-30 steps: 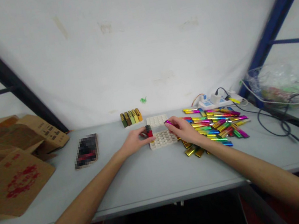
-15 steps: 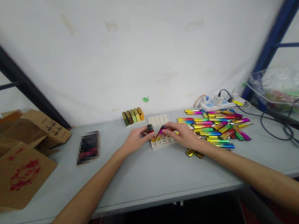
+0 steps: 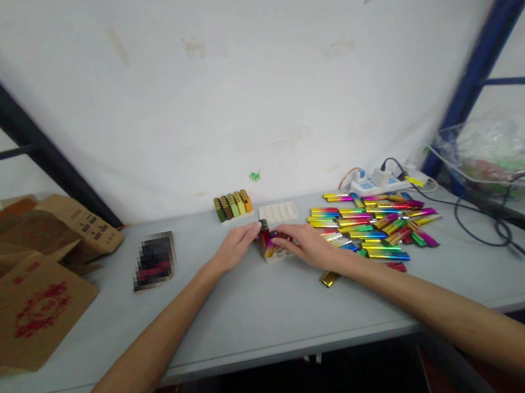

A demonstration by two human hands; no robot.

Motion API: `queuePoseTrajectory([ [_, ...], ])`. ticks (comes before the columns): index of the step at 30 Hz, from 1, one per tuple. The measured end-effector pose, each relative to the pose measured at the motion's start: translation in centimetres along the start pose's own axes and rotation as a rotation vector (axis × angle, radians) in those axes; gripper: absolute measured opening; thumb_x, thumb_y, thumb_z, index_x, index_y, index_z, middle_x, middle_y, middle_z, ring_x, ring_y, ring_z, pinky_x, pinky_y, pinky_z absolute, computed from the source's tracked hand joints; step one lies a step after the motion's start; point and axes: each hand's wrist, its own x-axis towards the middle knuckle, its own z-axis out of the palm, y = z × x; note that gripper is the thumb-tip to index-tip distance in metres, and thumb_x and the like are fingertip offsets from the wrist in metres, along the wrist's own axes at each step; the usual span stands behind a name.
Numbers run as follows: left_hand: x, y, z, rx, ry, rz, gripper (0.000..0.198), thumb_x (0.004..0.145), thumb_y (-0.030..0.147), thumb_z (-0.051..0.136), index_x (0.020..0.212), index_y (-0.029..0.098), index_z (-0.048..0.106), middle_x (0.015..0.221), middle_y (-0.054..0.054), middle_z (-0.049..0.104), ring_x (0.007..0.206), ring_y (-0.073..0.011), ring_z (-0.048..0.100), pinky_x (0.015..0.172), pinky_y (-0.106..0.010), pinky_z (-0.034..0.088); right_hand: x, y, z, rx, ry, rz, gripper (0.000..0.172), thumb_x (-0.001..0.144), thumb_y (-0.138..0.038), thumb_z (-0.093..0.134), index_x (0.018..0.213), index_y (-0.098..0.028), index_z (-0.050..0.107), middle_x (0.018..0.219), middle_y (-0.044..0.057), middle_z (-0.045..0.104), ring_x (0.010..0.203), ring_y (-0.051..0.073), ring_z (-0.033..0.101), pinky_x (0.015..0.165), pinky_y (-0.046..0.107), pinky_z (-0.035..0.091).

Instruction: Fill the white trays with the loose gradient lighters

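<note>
My left hand (image 3: 236,245) pinches a small red and black lighter (image 3: 264,230) standing at the left edge of a white cell tray (image 3: 278,252). My right hand (image 3: 305,243) lies over that tray, its fingers closed on a shiny rainbow-coloured sleeve (image 3: 270,247) held against the lighter. Most of the tray is hidden under my right hand. A pile of several more shiny sleeves (image 3: 374,224) lies just right of my right wrist.
A second white tray (image 3: 278,212) and a row of green, yellow and orange lighters (image 3: 232,205) stand behind. Cardboard boxes (image 3: 18,280) fill the left end. A blurred dark packet (image 3: 155,261) lies left of centre. A power strip (image 3: 379,180), cables (image 3: 487,218) and a plastic bag (image 3: 499,155) are at the right.
My right hand has carried the sleeve leftwards from the pile across the tray until it meets the lighter. My left hand has stayed on the lighter.
</note>
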Motion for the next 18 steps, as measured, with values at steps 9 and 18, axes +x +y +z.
queuePoseTrajectory([
  [9,0.00,0.13,0.02,0.002,0.003,-0.001,0.062,0.103,0.063,0.032,0.093,0.016,0.071,0.097,-0.004,0.074,0.097,-0.0243,0.064,0.097,-0.034,0.050,0.43,0.69,0.30,-0.111,-0.032,-0.060,0.021,0.106,-0.033,0.050,0.110,-0.018,0.065,0.100,0.008,0.073,0.089,0.020,0.067,0.081,0.029,0.047],
  [18,-0.04,0.41,-0.20,0.002,0.002,-0.014,0.064,0.099,0.069,0.034,0.090,0.017,0.071,0.088,-0.005,0.073,0.093,-0.0256,0.063,0.089,-0.035,0.053,0.61,-0.02,0.96,-0.452,-0.100,-0.022,0.026,0.107,-0.035,0.047,0.105,-0.016,0.065,0.099,0.010,0.071,0.085,0.019,0.065,0.077,0.030,0.043],
])
